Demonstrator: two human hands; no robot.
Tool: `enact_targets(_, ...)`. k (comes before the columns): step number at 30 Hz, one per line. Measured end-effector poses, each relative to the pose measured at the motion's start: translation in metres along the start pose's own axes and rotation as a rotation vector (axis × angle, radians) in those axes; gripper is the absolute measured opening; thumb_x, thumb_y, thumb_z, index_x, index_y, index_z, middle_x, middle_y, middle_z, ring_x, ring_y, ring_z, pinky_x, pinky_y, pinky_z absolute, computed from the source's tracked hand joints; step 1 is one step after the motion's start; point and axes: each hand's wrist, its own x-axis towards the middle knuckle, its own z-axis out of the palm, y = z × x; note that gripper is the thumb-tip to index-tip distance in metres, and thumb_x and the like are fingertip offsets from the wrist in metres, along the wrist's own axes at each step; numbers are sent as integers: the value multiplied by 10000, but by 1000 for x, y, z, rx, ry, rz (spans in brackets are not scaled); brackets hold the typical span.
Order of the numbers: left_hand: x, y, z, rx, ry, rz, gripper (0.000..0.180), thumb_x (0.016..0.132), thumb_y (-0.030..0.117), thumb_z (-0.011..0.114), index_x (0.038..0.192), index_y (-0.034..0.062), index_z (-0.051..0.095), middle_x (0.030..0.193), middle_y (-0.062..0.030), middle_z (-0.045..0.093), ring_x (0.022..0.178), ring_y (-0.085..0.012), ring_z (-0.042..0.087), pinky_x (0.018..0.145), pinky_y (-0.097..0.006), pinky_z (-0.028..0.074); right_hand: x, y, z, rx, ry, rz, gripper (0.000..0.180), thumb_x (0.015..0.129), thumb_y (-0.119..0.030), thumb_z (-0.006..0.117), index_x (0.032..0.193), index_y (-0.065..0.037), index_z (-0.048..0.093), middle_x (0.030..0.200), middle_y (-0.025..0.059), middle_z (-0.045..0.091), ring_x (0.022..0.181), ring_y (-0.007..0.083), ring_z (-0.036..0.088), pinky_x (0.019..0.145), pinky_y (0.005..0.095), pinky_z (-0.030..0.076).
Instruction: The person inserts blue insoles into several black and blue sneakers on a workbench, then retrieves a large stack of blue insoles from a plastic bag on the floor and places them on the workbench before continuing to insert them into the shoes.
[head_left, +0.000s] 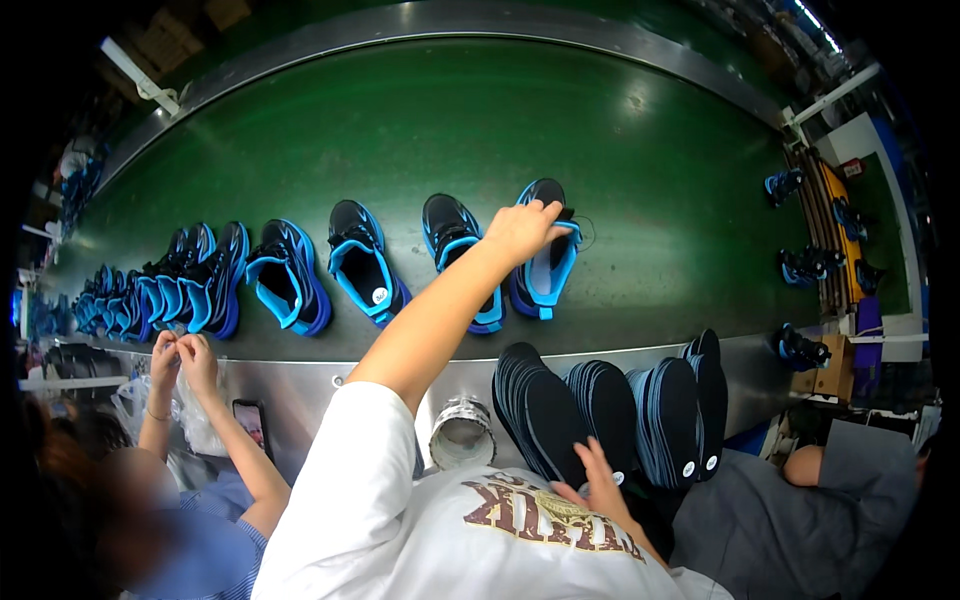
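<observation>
My left hand (525, 232) reaches across to a black and blue sneaker (546, 282) on the green belt. Its fingers are closed at the shoe's tongue and collar. A pale insole shows inside this shoe's opening. Partly behind my left forearm lies another sneaker (446, 222), and a third sneaker (362, 265) with a round white sticker inside sits to its left. Close to my body, my right hand (600, 488) has its fingers apart beside the nearest stack of black insoles (535, 405). Its fingertips are at that stack's edge; contact is hard to tell.
More insole stacks (668, 420) stand on the metal ledge (755, 385). A metal cup (462, 435) is in front of me. Several sneakers (215, 280) line the belt (640, 150) leftward, where a co-worker's hands (185, 360) meet. Another person sits at right; a rack (825, 230) holds shoes.
</observation>
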Motion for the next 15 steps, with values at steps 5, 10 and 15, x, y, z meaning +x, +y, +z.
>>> enact_targets(5, 7, 3, -3, -216, -78, -151, 467, 840, 453, 421, 794, 5, 544, 786, -202, 585, 782, -380, 550, 686, -438, 432, 55, -11, -74, -234, 351, -190, 247, 682, -69, 639, 916, 4, 607, 1118, 237, 487, 706, 303, 498, 635, 360, 420)
enact_targets(10, 5, 2, 18, -502, -76, -379, 552, 840, 470, 415, 770, -55, 571, 715, -231, 570, 719, -320, 573, 664, -395, 424, 144, -8, -96, -298, 431, -315, 66, 664, -52, 603, 664, 12, 584, 966, 140, 593, 662, 268, 517, 619, 348, 441)
enact_targets(15, 3, -5, 35, -699, -37, -438, 549, 842, 473, 434, 757, -53, 568, 602, -131, 532, 601, -188, 506, 577, -327, 409, 216, 21, -68, -458, 280, -283, 105, 688, -91, 553, 654, 3, 585, 968, 134, 596, 757, 272, 547, 685, 358, 461)
